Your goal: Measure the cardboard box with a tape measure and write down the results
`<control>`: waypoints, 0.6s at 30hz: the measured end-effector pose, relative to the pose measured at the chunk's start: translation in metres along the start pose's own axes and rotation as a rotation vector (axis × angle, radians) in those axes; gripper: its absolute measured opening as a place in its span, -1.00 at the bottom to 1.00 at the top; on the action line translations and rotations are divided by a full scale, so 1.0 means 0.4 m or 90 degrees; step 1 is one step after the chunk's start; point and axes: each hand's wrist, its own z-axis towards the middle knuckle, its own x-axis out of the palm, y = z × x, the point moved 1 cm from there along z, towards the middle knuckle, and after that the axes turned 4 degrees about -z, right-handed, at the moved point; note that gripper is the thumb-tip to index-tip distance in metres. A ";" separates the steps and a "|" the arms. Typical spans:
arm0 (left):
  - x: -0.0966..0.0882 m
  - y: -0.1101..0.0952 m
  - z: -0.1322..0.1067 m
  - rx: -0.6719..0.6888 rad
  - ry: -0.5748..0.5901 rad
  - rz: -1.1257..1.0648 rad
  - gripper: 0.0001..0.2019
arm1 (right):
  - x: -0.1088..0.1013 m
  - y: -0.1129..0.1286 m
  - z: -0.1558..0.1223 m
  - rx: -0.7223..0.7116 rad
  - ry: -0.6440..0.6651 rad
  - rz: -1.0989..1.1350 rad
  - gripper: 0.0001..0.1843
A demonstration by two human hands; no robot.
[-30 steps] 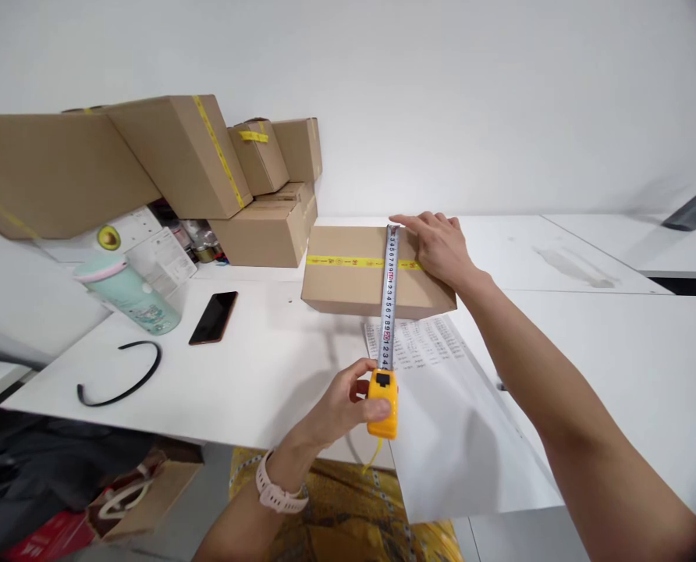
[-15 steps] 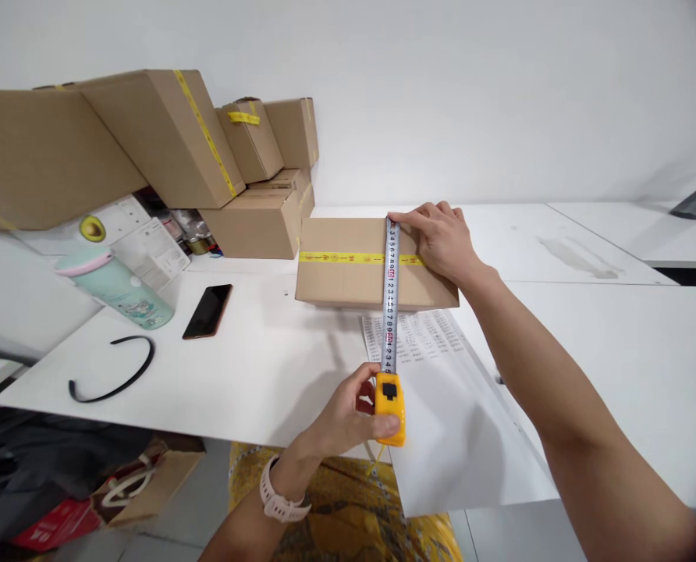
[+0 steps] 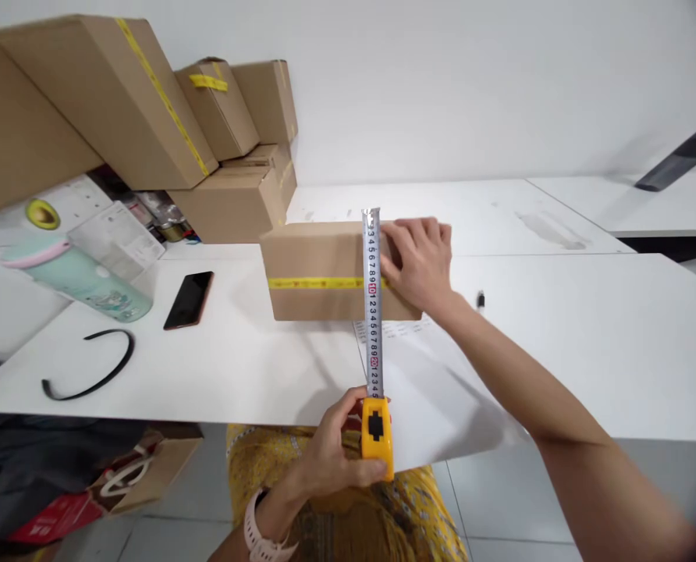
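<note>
A person's left hand [image 3: 336, 457] is closed around a bright yellow plastic tape measure [image 3: 377, 445], thumb on one side and fingers on the other, at the near edge of a white table [image 3: 248, 359]. The measure's silver metal blade [image 3: 373, 320], printed with black and red numbers, runs straight away to the far side. It passes over a brown cardboard box [image 3: 318, 254] in the middle of the table, its end reaching slightly beyond the box's far edge; whether the blade touches the cardboard cannot be told. A yellow printed tape strip [image 3: 313, 282] crosses the box from left to right. The right hand [image 3: 419, 261] grips the box's right end, fingers bent at the far edge and thumb lying close to the blade.

A white printed paper sheet [image 3: 430, 406] lies between the box and the person, partly under the right forearm. To the left are a black-screened phone [image 3: 189, 300], a thin black curved band [image 3: 119, 359] and a tilted mint-green tumbler [image 3: 96, 285] with a pink rim. Far left, brown cardboard cartons [image 3: 143, 109] are stacked against the white wall [image 3: 442, 86].
</note>
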 end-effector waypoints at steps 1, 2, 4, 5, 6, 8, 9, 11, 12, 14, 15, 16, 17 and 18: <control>0.001 0.008 -0.005 -0.010 -0.002 0.008 -0.26 | 0.002 0.018 -0.035 -0.017 -0.001 0.012 -0.63; 0.002 0.015 -0.009 -0.020 -0.002 0.018 -0.25 | 0.004 0.032 -0.069 -0.039 0.004 0.032 -0.66; 0.002 0.023 -0.016 -0.034 0.001 0.046 -0.25 | -0.003 0.049 -0.128 -0.064 0.013 0.097 -0.68; 0.002 0.024 -0.020 -0.036 0.004 0.063 -0.25 | -0.014 0.048 -0.150 -0.047 0.006 0.141 -0.68; 0.003 0.024 -0.024 -0.034 0.010 0.084 -0.26 | -0.030 0.042 -0.166 -0.001 -0.008 0.195 -0.67; 0.008 0.019 -0.030 -0.032 0.028 0.139 -0.31 | -0.076 0.016 -0.183 0.153 -0.037 0.337 -0.61; 0.012 0.015 -0.032 -0.034 0.039 0.173 -0.33 | -0.103 0.001 -0.186 0.235 -0.036 0.418 -0.56; 0.023 0.006 -0.033 -0.044 0.064 0.245 -0.36 | -0.159 -0.027 -0.188 0.364 0.007 0.559 -0.51; 0.029 0.001 -0.032 -0.049 0.077 0.278 -0.37 | -0.187 -0.040 -0.191 0.408 0.030 0.605 -0.51; 0.039 -0.006 -0.031 -0.053 0.106 0.329 -0.36 | -0.235 -0.059 -0.202 0.470 0.048 0.649 -0.57; 0.043 -0.008 -0.031 -0.050 0.117 0.347 -0.35 | -0.254 -0.065 -0.214 0.495 0.042 0.657 -0.60; 0.045 -0.009 -0.031 -0.045 0.122 0.359 -0.33 | -0.269 -0.067 -0.228 0.511 0.031 0.663 -0.61; 0.046 -0.008 -0.031 -0.037 0.116 0.363 -0.29 | -0.279 -0.065 -0.246 0.518 0.021 0.667 -0.60; 0.045 -0.007 -0.031 -0.030 0.098 0.360 -0.24 | -0.285 -0.056 -0.266 0.516 0.022 0.668 -0.60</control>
